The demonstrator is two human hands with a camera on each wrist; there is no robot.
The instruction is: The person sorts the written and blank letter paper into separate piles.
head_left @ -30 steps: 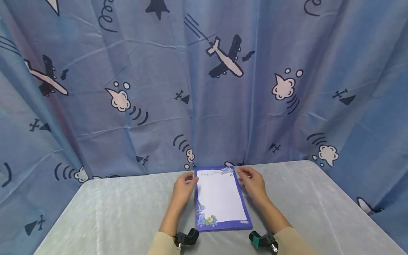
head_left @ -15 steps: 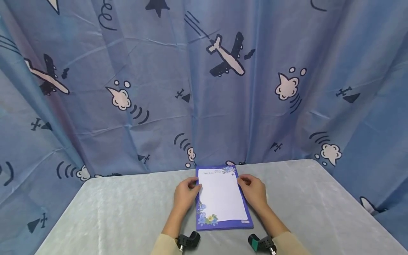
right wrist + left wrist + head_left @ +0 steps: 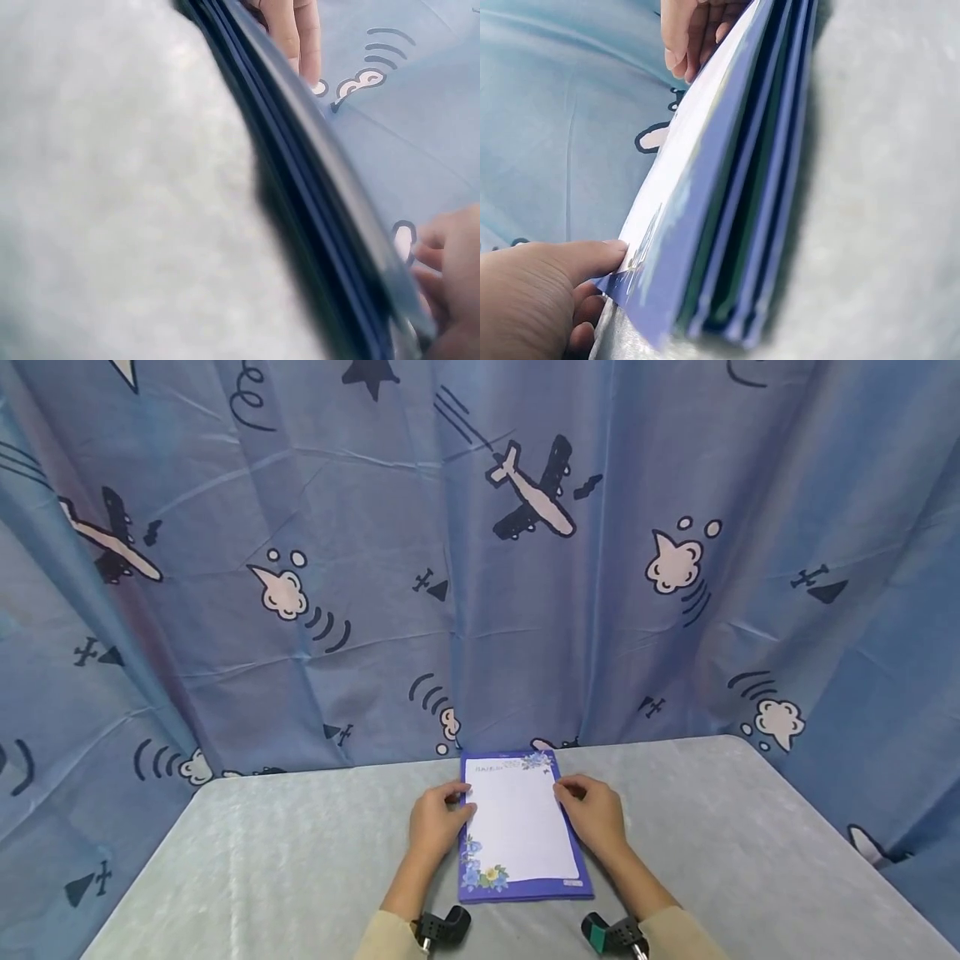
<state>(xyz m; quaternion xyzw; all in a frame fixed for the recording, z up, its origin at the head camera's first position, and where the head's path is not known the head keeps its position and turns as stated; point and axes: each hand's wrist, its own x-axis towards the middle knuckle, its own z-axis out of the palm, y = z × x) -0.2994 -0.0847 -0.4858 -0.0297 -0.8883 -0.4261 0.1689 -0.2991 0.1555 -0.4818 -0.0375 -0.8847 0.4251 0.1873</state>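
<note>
A stack of thin purple-bordered boards or folders (image 3: 517, 827) lies flat on the table, its white top face printed with blue and yellow flowers and faint writing near the far edge. My left hand (image 3: 433, 818) pinches the left edge, thumb on the top face and fingers curled beneath, as the left wrist view shows with the thumb (image 3: 600, 255) over the corner. On the opposite edge, the curled fingers of my right hand (image 3: 596, 810) pinch the rim. Several layered edges (image 3: 735, 225) show in the left wrist view. Part of the right hand's grip is hidden.
A pale grey cloth (image 3: 300, 852) covers the table. Behind it hangs a blue curtain (image 3: 390, 527) printed with planes and clouds, close to the table's far edge. Black wrist cameras (image 3: 442, 927) sit at both cuffs.
Both hands have slid slightly nearer along the side edges of the stack, and their fingers have drawn in on it. The stack stays in nearly the same place.
</note>
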